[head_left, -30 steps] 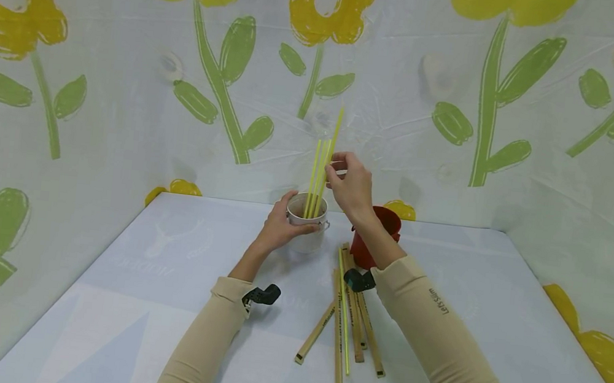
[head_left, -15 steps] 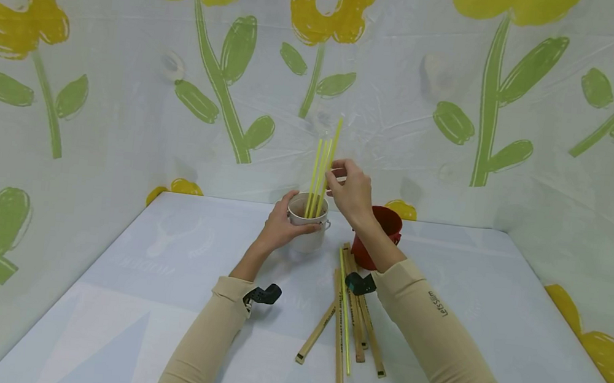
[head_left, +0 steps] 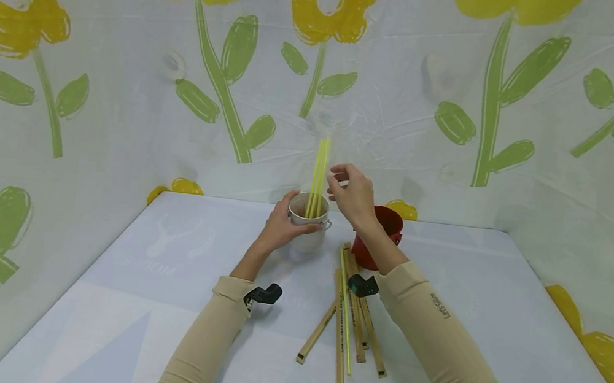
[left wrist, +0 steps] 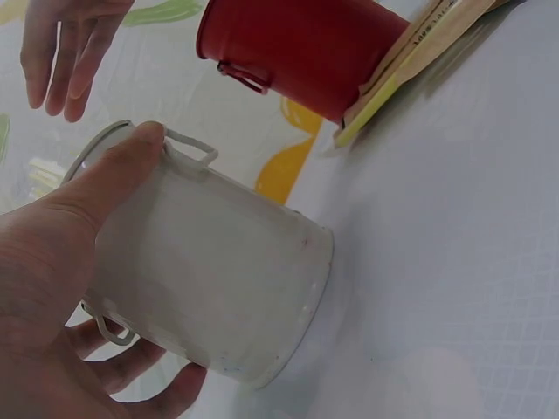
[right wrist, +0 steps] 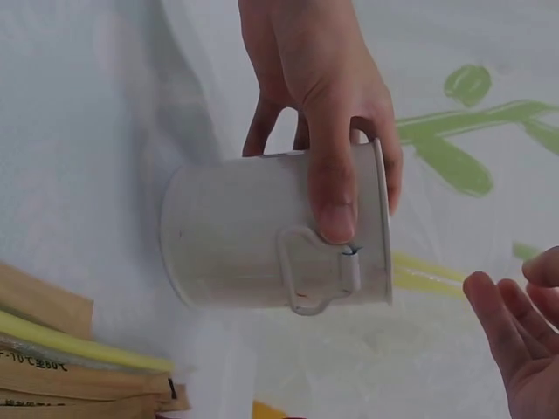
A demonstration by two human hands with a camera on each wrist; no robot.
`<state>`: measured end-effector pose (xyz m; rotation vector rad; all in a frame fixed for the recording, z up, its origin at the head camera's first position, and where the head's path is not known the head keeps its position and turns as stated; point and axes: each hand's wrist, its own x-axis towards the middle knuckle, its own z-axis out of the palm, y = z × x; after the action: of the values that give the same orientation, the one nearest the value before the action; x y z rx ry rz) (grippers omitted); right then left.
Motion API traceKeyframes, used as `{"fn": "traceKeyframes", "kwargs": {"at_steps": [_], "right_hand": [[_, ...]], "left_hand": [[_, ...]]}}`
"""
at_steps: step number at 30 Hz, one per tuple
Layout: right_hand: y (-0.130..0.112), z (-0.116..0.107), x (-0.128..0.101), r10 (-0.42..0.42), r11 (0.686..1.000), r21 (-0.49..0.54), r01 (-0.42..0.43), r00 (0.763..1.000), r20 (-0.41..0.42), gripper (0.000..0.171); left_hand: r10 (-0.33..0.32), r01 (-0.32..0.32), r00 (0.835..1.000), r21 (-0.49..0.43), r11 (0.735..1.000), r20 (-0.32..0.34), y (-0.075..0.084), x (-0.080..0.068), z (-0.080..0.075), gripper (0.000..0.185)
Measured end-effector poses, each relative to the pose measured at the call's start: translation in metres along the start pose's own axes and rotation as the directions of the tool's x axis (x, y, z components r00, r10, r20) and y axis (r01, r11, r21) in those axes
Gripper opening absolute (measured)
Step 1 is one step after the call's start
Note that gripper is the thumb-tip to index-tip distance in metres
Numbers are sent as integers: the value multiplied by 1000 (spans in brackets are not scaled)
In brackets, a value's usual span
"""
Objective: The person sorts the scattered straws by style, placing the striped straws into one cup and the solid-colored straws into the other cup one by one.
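Note:
My left hand [head_left: 279, 227] grips a white metal pail [head_left: 308, 240] near its rim, with the thumb along the near side, close to the wire ear in the right wrist view. Several thin yellow sticks [head_left: 318, 171] stand in the pail, their upper parts rising well above the rim and their lower ends hidden inside it. Just right of the sticks, my right hand [head_left: 352, 194] hovers with loosely bent fingers [right wrist: 493, 319] and holds nothing. The left wrist view shows the pail's wall [left wrist: 210, 262] tilted across the picture, with fingers spread around it.
A red pail [head_left: 363, 252] stands to the right, partly behind the right forearm. Several flat brown printed strips [head_left: 339, 342] lie in a loose fan on the table [head_left: 174, 302], with one yellow stick [head_left: 346, 325] among them. A flower-printed sheet [head_left: 393, 101] hangs behind.
The tallest yellow stick has dropped down into the white pail, level with the others. My right hand has lowered slightly and let go of it. The left hand keeps its grip.

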<state>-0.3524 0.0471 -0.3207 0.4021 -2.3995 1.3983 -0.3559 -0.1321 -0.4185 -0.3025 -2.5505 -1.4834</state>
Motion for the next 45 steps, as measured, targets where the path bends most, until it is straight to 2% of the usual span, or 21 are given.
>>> {"fn": "traceKeyframes", "kwargs": {"at_steps": [8, 13, 18, 26, 37, 45], "right_hand": [[2, -12, -11, -19, 999, 39, 17, 999, 36, 30], [-1, -24, -27, -41, 999, 10, 40, 989, 145, 29], [-5, -36, -47, 19, 997, -73, 2, 958, 285, 31], [5, -50, -76, 149, 979, -192, -73, 894, 423, 36], [27, -49, -100, 276, 944, -299, -138, 824, 494, 42], [34, -41, -108, 351, 918, -349, -187, 791, 501, 40]], "left_hand": [[6, -6, 1000, 2, 1000, -4, 1, 0, 1, 103], [6, -6, 1000, 7, 1000, -5, 0, 0, 1, 103], [-8, 8, 1000, 12, 1000, 0, 0, -1, 0, 104], [-6, 6, 1000, 16, 1000, -2, -1, -2, -1, 103], [3, -3, 1000, 15, 1000, -1, -1, -2, -1, 103], [7, -7, 1000, 19, 1000, -2, 0, -1, 0, 103]]}}
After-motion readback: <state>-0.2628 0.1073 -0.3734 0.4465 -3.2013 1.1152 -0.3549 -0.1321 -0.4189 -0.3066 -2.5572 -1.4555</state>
